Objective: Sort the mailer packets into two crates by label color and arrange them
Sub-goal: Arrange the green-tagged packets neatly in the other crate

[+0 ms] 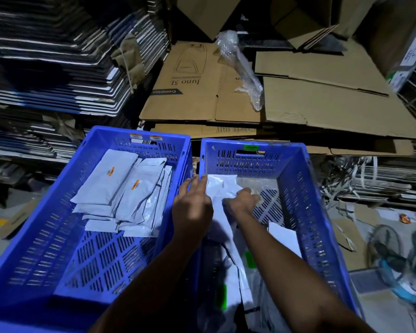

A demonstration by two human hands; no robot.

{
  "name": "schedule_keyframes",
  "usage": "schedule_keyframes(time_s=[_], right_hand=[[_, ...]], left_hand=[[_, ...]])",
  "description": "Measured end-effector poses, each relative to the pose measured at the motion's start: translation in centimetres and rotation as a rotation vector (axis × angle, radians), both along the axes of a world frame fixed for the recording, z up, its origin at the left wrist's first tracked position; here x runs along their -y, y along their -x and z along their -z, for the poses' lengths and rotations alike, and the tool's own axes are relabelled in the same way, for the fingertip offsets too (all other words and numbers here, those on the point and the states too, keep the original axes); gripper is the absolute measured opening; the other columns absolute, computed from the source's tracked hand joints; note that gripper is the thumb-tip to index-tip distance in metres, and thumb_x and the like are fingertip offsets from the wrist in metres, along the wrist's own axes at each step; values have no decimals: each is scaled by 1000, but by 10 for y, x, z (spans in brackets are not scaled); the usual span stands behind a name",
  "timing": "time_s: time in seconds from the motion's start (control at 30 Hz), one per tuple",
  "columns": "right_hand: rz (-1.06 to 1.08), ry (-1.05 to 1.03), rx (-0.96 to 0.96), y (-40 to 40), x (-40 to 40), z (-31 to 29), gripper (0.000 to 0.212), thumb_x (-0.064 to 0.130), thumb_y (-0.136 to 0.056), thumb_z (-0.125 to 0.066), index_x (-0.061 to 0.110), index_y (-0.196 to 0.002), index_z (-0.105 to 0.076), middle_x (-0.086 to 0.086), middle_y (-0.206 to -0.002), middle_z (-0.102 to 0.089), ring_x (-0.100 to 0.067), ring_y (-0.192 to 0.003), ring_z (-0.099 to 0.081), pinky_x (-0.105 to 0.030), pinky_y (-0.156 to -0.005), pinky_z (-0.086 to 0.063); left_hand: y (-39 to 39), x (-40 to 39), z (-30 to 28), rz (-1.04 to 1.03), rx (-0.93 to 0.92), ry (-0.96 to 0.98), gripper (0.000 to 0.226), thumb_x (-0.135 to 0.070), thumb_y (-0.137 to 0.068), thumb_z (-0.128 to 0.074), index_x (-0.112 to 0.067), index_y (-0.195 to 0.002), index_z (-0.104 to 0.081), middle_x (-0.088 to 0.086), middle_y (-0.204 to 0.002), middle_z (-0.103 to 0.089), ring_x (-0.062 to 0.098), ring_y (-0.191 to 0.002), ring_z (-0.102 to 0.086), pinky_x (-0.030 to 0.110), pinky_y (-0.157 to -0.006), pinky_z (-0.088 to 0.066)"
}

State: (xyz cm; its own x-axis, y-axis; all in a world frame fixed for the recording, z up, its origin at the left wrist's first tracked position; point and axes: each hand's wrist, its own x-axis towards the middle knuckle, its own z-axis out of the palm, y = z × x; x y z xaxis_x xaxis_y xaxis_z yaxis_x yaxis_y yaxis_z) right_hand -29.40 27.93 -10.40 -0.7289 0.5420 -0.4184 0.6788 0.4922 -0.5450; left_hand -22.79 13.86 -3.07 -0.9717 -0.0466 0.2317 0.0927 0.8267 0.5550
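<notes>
Two blue crates sit side by side: the left crate at nine o'clock holds the orange-labelled packets, the right crate the green-labelled packets. The left hand lies flat, fingers straight, steadying the white packet; the right hand seems to grip it, at twelve o'clock.

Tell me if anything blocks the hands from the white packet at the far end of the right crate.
Nothing visible does. Both hands are already inside the right crate: the left hand lies with straight fingers at the white packet beside the left wall, and the right hand rests on the packet.
</notes>
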Motion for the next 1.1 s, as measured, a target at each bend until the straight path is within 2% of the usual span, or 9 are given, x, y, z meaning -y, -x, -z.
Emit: schedule_keyframes(time_s=[0.17,0.27,0.5,0.67,0.7,0.73,0.8,0.93,1.1], right_hand=[[378,672,-44,-10,-8,-2,74,11,-35,-95,11,-92,-48,-9,-84,-54,-20,-53,-49,-31,-46,-46],[177,676,23,-19,-18,-6,39,4,-63,-86,11,-81,-52,-4,-49,-42,-15,-35,-37,-22,-44,-35],[-271,754,-706,-42,-58,-58,33,-6,-87,-64,15,-65,-75,2,-107,-74,-15,-112,-63,-26,-95,-49],[-766,532,-313,-73,-79,-14,32,36,-72,-48,33,-78,-80,-3,-130,-66,-12,-147,-28,-22,-118,-22],[-753,511,-314,-78,-82,-2,80,-4,-39,-22,28,-82,-81,-4,-131,-65,-9,-144,-31,-21,-115,-27],[-686,522,-307,-81,-82,6,70,-29,-71,-35,21,-87,-80,-6,-130,-65,-7,-138,-40,-19,-107,-35],[-332,643,-385,-80,-77,11,66,-34,-68,-30,9,-89,-75,-11,-113,-69,-12,-111,-64,-18,-79,-50],[-38,314,-368,-52,-67,18,16,2,-89,-61,18,-92,-60,-4,-89,-64,-27,-88,-62,-27,-70,-45],[-245,265,-105,-37,-42,29,54,21,-74,-85,28,-114,-49,-9,-74,-58,-19,-51,-51,-28,-48,-41]], left_hand=[[-1,-3,2,-44,4,-40,55,-15,-85,-42,-18,-137,-57,9,-143,-54,29,-133,-47,41,-107,-43],[-1,-1,3,-24,20,1,55,-17,-87,-40,-19,-141,-53,7,-147,-51,26,-135,-43,37,-110,-38],[-3,0,1,10,36,27,49,-18,-96,-43,-19,-145,-48,6,-149,-48,25,-137,-39,38,-110,-38],[-5,0,0,14,40,51,48,-21,-97,-42,-20,-145,-48,5,-148,-49,27,-136,-42,40,-103,-44],[-5,1,0,18,39,55,49,-21,-96,-41,-20,-145,-48,5,-148,-49,27,-135,-42,40,-103,-44],[-4,1,1,18,39,55,49,-21,-96,-42,-20,-144,-49,6,-147,-50,28,-135,-43,40,-103,-44],[-2,1,2,12,46,47,48,-20,-96,-43,-20,-144,-49,6,-147,-51,27,-134,-43,39,-104,-43],[-3,0,3,17,58,41,49,-19,-97,-44,-20,-145,-47,5,-149,-48,27,-135,-41,41,-106,-45],[-3,-1,3,19,58,15,49,-17,-96,-45,-20,-145,-47,4,-148,-49,27,-136,-41,40,-105,-44]])
